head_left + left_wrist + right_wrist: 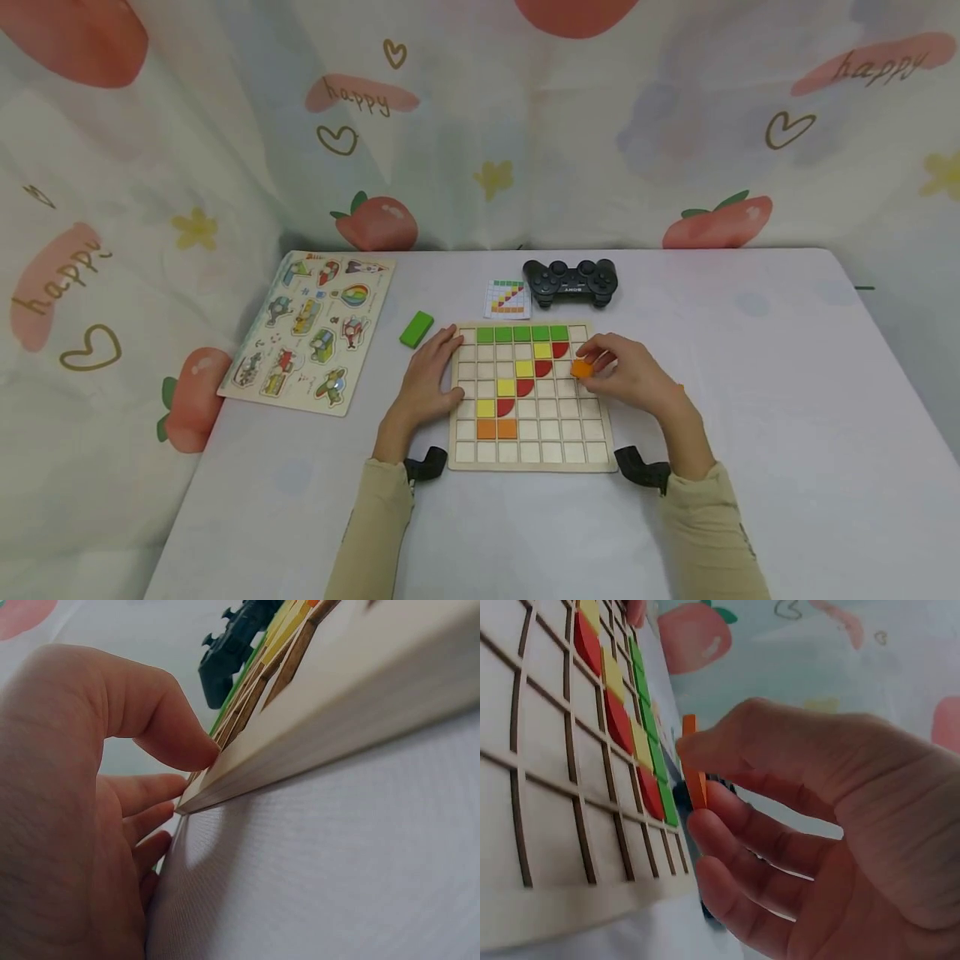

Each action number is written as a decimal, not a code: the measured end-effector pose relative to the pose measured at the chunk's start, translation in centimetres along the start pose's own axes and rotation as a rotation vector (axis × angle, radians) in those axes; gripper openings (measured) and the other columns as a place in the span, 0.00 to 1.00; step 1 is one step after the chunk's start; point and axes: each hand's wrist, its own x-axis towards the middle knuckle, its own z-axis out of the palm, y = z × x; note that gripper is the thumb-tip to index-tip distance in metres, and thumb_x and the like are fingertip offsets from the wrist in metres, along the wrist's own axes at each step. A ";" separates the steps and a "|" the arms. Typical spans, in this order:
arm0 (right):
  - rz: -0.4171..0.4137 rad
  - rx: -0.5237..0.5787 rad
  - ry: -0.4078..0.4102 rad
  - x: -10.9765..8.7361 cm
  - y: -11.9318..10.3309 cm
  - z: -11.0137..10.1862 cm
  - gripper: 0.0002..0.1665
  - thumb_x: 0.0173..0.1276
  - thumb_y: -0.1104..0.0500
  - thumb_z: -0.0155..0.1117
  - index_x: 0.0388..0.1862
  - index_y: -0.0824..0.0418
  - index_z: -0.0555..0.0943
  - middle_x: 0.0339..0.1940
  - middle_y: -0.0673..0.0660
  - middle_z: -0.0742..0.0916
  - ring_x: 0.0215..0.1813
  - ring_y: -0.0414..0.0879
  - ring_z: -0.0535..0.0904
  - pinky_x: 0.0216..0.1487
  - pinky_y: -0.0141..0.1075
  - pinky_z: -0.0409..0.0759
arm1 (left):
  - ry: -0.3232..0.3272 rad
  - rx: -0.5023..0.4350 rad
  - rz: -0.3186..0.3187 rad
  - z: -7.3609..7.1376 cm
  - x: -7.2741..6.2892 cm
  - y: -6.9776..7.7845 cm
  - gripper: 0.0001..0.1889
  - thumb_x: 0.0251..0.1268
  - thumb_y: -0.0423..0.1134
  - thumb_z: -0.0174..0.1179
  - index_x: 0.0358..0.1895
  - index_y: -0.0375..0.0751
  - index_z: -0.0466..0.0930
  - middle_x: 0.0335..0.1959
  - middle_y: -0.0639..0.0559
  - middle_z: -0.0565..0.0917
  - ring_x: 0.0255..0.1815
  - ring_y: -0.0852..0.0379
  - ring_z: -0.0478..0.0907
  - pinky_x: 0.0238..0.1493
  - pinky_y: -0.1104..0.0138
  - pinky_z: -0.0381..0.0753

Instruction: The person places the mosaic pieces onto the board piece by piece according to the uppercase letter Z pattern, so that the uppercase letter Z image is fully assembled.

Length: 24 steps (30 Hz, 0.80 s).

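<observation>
A wooden grid board (532, 467) lies on the table between both hands. On its left side rests my left hand (427, 379), the thumb (187, 746) on the rim and the fingers along the edge. My right hand (630, 372) pinches an orange square tile (695, 769) between thumb and fingers, above the right part of the board. Green tiles (522, 334) form a row near the top. Yellow squares (506, 387) and red rounded pieces (525, 387) step diagonally down to the left. Two orange tiles (497, 429) sit side by side in a lower row.
A green block (417, 330) lies left of the board. Behind the board are a small pattern card (507, 299) and a black game controller (572, 282). A picture puzzle board (303, 333) lies at the left. Something orange (680, 387) shows beside my right wrist.
</observation>
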 end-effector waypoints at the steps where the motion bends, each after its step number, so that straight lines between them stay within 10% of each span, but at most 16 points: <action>1: -0.036 0.020 -0.029 0.0 -0.5 0.3 0.20 0.54 0.67 0.72 0.47 0.67 0.81 0.41 0.59 0.84 0.42 0.53 0.78 0.43 0.43 0.80 | -0.001 0.002 0.000 0.0 0.1 0.0 0.44 0.44 0.43 0.57 0.74 0.41 0.63 0.78 0.49 0.57 0.79 0.51 0.50 0.76 0.53 0.50; 11: -0.098 -0.054 -0.319 0.3 -4.3 4.7 0.19 0.48 0.69 0.72 0.41 0.61 0.81 0.33 0.50 0.81 0.37 0.46 0.75 0.39 0.36 0.77 | 0.008 -0.011 0.016 -0.1 0.1 0.0 0.44 0.43 0.44 0.56 0.73 0.39 0.64 0.77 0.48 0.59 0.78 0.49 0.51 0.75 0.50 0.52; 24: -0.163 -0.128 -0.288 0.5 -5.1 6.4 0.13 0.51 0.66 0.75 0.35 0.57 0.82 0.27 0.48 0.81 0.31 0.41 0.73 0.33 0.33 0.75 | 0.022 -0.015 0.034 0.0 0.1 -0.3 0.44 0.42 0.43 0.56 0.72 0.39 0.65 0.77 0.47 0.59 0.78 0.49 0.52 0.75 0.50 0.53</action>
